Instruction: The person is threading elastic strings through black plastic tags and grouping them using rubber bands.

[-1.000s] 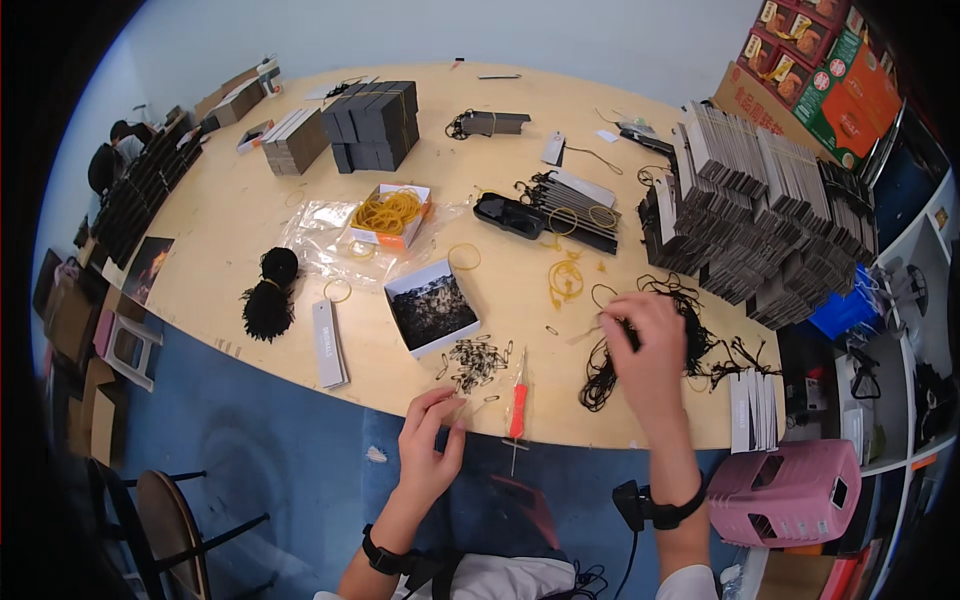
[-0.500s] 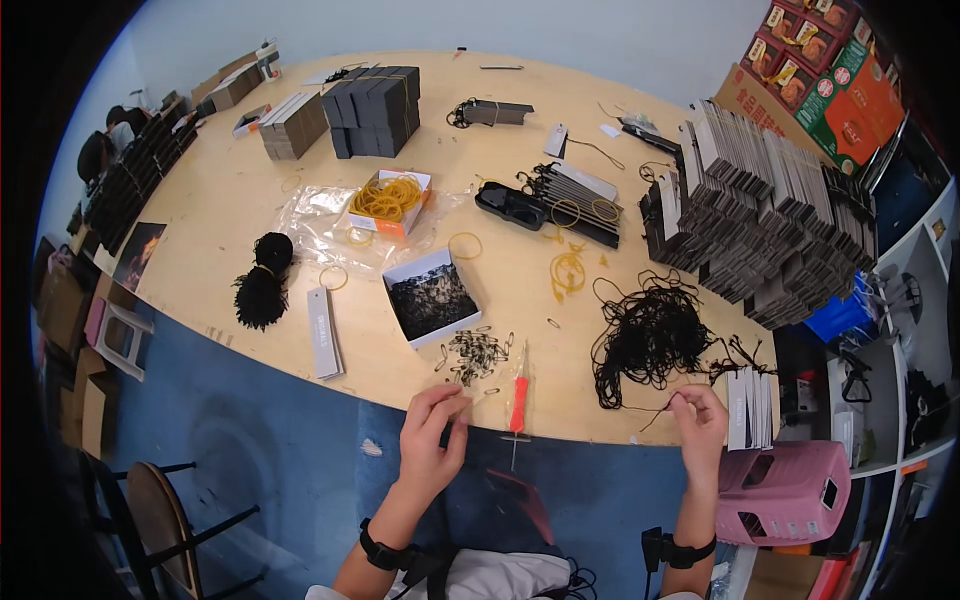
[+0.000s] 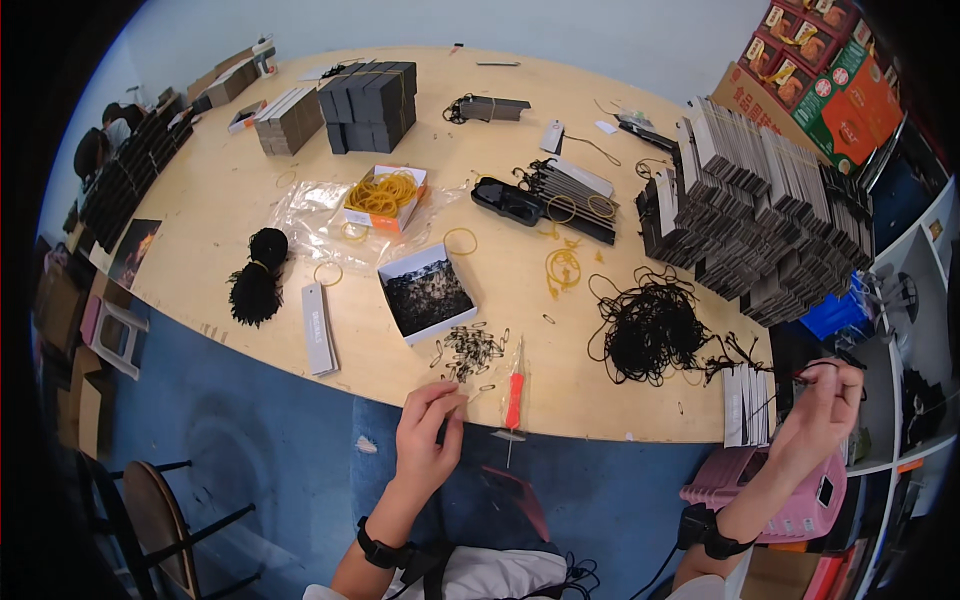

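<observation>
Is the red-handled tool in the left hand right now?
No. The red-handled tool lies on the table edge, apart from the left hand, which pinches something small.

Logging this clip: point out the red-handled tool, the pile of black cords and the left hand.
red-handled tool (image 3: 514, 398), head view, on its red handle.
pile of black cords (image 3: 645, 332), head view, middle of the tangle.
left hand (image 3: 428, 440), head view, back of the hand.

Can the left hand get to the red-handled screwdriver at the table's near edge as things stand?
Probably yes. The left hand sits at the near table edge, and the red-handled screwdriver lies just to its right with only small black pins nearby and nothing between them. Its fingertips look pinched together, perhaps on something small.
</observation>
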The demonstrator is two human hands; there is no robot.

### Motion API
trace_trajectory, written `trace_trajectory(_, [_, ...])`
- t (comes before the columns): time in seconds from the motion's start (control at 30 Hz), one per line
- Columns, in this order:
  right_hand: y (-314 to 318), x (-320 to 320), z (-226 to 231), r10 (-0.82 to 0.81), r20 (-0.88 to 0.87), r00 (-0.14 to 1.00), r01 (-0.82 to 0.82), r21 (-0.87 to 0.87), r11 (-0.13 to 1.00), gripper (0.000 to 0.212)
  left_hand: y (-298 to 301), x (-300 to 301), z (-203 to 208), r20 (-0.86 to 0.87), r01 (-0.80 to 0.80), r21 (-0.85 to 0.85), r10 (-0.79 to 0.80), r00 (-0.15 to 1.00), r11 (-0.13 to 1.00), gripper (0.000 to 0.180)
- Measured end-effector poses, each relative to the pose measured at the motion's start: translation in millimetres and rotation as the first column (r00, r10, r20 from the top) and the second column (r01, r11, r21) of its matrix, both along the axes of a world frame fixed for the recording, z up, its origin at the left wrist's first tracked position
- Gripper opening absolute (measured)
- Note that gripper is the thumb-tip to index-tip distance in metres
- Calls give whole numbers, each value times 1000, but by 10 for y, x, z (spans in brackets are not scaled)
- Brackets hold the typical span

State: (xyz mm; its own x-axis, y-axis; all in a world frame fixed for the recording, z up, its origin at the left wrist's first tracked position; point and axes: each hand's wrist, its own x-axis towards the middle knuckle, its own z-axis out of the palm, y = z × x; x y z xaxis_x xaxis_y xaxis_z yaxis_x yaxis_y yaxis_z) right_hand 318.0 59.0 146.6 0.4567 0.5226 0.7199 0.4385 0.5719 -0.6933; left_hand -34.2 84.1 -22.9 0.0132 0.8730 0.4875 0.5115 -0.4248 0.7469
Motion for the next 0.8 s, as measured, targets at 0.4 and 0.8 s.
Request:
trace_trajectory(0.4, [197,-779,-305,168,192,967,-90,-362,928,18,7,-3,-31,-25,-1,28,2,1000,1000,23])
trace_trajectory(0.8, [316,-250,-1163,-6,891,454,559,-279,781,9,23,-5,-35,-24,-8,44,9,1000,999,24])
